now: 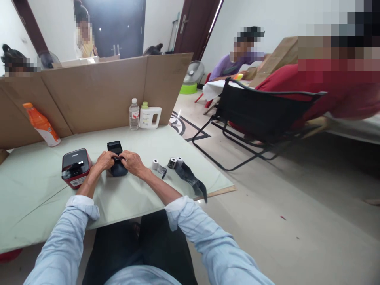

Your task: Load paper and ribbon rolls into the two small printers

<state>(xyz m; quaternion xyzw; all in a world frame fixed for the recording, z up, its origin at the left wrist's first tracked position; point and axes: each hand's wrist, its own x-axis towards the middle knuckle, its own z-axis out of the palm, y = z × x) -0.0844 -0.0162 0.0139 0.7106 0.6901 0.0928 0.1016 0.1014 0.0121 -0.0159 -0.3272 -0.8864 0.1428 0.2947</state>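
Note:
A small black portable printer (118, 171) stands on the table with its lid (114, 146) raised. Both hands meet over its opening. My left hand (104, 161) grips it from the left, with closed fingers at the opening. From the right, my right hand (132, 162) also has its fingers pinched there. Whatever lies between the fingertips is too small to make out. Left of my left wrist sits a red and black boxy machine (76, 168). To the right of my right hand are a small white roll (154, 164) and two more rolls (173, 162) with long dark strips (190, 178) trailing off them.
A cardboard screen (101, 91) borders the table (38, 202) at the back. Before it stand an orange bottle (42, 124), leaning, a clear bottle (134, 114) and a white jug (150, 118). A black folding chair (255, 114) is on the right. Several people are nearby.

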